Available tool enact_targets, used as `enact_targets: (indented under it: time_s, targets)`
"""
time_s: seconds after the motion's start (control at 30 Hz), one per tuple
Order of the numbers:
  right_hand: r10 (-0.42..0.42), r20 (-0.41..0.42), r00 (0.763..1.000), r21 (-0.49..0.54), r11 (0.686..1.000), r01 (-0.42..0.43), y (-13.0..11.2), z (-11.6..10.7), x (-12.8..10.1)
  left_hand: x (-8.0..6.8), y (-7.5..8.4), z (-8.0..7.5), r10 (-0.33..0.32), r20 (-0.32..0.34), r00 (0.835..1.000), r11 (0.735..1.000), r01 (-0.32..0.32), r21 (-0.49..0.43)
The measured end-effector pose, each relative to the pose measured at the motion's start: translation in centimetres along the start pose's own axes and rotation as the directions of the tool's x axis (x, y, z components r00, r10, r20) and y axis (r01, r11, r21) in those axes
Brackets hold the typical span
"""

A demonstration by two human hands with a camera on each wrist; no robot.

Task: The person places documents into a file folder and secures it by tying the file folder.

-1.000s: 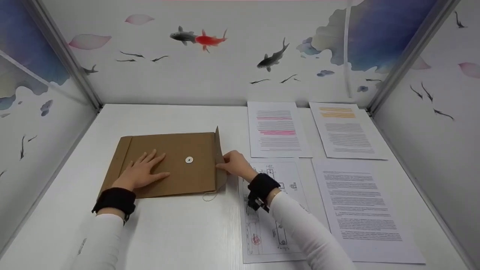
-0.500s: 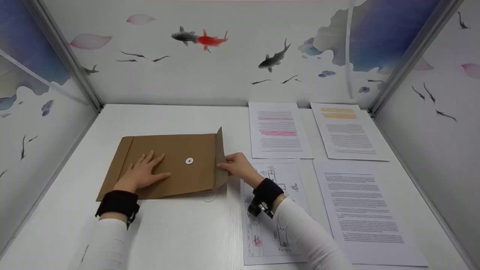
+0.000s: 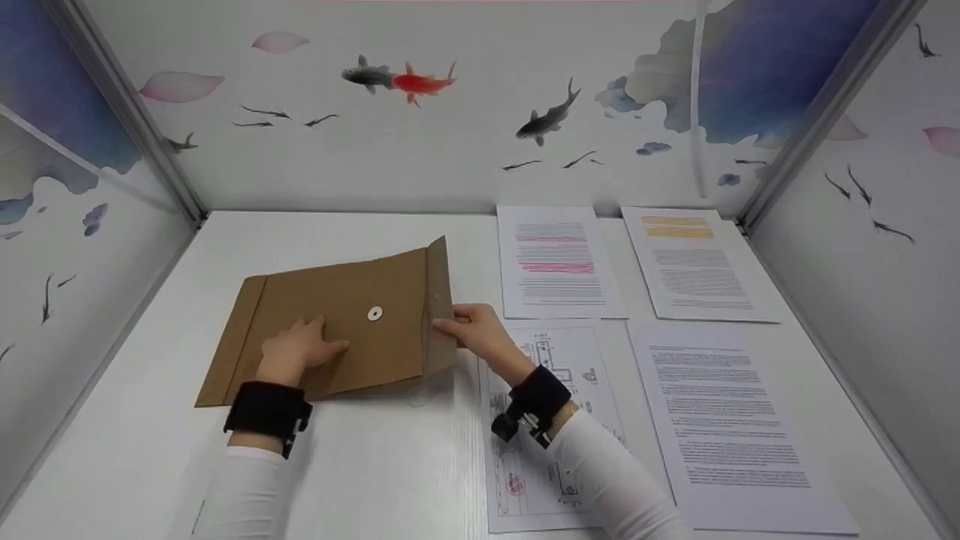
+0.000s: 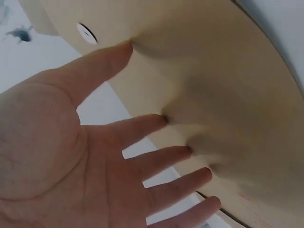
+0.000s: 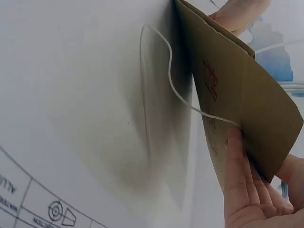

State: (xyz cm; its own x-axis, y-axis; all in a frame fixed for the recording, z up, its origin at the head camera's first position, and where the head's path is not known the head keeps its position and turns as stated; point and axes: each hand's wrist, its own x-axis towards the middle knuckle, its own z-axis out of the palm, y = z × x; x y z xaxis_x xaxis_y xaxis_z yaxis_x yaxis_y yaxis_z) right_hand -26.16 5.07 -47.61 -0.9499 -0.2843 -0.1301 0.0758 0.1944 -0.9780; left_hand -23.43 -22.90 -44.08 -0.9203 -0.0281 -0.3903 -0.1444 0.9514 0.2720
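White counter point(image 3: 375, 465): printed white paper sheets point(image 3: 720, 405) along right edge; brown rectangular cardboard envelope point(image 3: 349, 296) nearer left edge, right end raised. Left hand point(image 3: 296, 349) spread against it; right hand point(image 3: 484, 336) pinching its flap point(image 3: 438, 289). Beyond far edge: fish-painted white wall point(image 3: 435, 165).

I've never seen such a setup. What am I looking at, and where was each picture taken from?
There is no machine here, only a person's bare left hand and right hand. The wide pictures come from a camera worn on the head, the close ones from each wrist. On the white table lie four papers: one with drawings, one with plain text, one highlighted pink and one highlighted orange. There is also a brown envelope with a white button. The right hand pinches its end flap, and that end is up off the table. The left hand touches the envelope's face with its fingertips. A thin string trails near the flap.
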Motion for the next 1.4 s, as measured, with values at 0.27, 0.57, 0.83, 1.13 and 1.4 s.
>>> enact_targets:
  time_s: [0.27, 0.57, 0.83, 1.13, 1.4]
  targets:
    - [-0.008, -0.010, 1.000, 0.077, 0.997, 0.008, -0.6, 0.3, -1.0, -1.8, 3.5, 0.3, 0.046, -0.082, 0.996, 0.998, -0.050, -0.041]
    - [-0.031, -0.016, 0.999, 0.200, 0.979, 0.034, -1.4, 0.7, -1.8, -3.7, 6.4, 0.5, 0.127, -0.126, 0.984, 0.989, -0.136, -0.060]
    - [-0.049, 0.006, 0.999, 0.235, 0.971, 0.047, -1.4, 1.1, -2.0, -4.9, 7.8, 0.8, 0.147, -0.140, 0.979, 0.982, -0.162, -0.101]
    - [-0.061, 0.023, 0.998, 0.241, 0.969, 0.053, -1.3, 1.3, -2.3, -5.2, 9.2, 1.3, 0.163, -0.184, 0.969, 0.982, -0.177, -0.062]
    - [-0.051, 0.027, 0.998, 0.219, 0.975, 0.044, -1.2, 1.1, -2.3, -5.5, 9.6, 1.3, 0.166, -0.228, 0.959, 0.983, -0.179, -0.037]
